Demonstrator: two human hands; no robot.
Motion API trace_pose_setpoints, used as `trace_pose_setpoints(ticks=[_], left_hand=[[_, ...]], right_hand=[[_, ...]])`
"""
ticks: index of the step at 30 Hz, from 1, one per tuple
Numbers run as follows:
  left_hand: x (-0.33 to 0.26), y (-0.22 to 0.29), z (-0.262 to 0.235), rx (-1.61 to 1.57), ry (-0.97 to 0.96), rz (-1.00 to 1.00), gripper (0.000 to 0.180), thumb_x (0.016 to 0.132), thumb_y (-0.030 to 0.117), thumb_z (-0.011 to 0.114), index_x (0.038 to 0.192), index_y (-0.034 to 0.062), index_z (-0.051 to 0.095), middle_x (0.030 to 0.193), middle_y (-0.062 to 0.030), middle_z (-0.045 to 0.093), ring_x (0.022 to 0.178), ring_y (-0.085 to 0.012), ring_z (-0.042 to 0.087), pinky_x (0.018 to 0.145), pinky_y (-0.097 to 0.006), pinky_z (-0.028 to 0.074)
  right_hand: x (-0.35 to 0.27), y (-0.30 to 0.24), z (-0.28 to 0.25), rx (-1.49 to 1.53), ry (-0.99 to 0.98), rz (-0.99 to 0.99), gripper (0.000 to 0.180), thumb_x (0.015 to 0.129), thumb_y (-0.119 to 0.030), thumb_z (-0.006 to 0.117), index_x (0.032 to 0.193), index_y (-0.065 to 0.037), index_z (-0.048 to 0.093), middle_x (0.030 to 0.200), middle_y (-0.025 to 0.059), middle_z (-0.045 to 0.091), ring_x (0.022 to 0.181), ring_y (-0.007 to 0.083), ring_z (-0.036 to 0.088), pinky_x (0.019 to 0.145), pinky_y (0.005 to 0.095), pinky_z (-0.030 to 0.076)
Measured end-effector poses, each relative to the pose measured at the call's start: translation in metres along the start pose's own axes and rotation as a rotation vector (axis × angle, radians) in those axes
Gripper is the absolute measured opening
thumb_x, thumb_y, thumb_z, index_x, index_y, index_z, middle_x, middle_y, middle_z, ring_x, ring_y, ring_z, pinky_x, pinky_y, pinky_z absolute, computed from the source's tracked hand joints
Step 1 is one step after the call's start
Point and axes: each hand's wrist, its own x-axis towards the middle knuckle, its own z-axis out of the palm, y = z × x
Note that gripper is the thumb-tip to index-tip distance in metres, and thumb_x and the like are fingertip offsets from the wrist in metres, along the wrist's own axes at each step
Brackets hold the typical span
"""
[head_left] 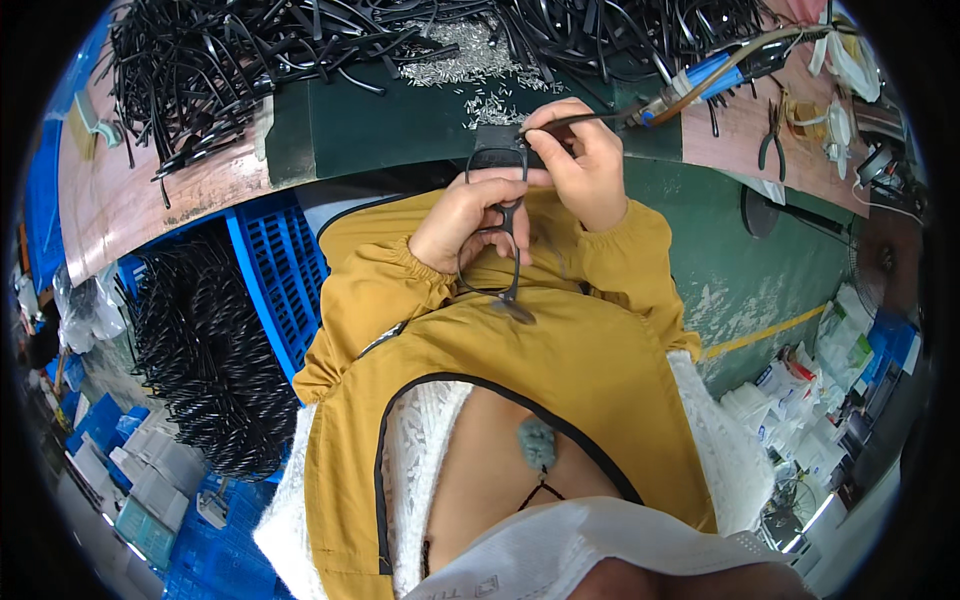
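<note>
A black eyeglass frame hangs lengthwise over my lap, just in front of the bench edge. My left hand is closed around its rim near the bridge, with fingers behind the lens openings. Up at the frame's far end, my right hand pinches a slim black temple arm, whose hinge end meets the frame's corner. A small dark block sits at the bench edge, right behind that joint. Whether a screw is in the hinge is too small to tell.
Loose black temple arms lie heaped at the back left and back right. Between them spread small silvery metal pins. A blue power screwdriver points toward my right hand. Pliers lie right; a blue crate stands left.
</note>
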Motion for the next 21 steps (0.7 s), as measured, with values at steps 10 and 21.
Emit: trace_pose_setpoints(ticks=[10,21], left_hand=[[0.0,0.0,-0.002,0.04,0.026,0.021,0.047,0.101,0.017,0.043,0.14,-0.0043,0.058,0.065,-0.012,0.065,0.055,-0.0233,0.067,0.049,-0.025,0.044],[0.001,0.009,0.007,-0.022,0.071,-0.018,0.036,0.097,0.009,0.046,0.123,-0.0028,0.067,0.065,-0.0139,0.065,0.051,-0.0232,0.064,0.045,-0.024,0.04]], right_hand=[[0.003,-0.011,-0.003,0.146,-0.003,0.129,0.015,0.093,0.008,0.066,0.108,0.007,0.063,0.107,0.0108,0.066,0.094,0.0145,0.067,0.082,0.0271,0.058],[0.028,-0.025,-0.009,-0.061,-0.153,0.022,0.013,0.085,0.003,0.071,0.097,0.002,0.067,0.092,0.0104,0.067,0.071,0.0204,0.066,0.064,0.0299,0.054]])
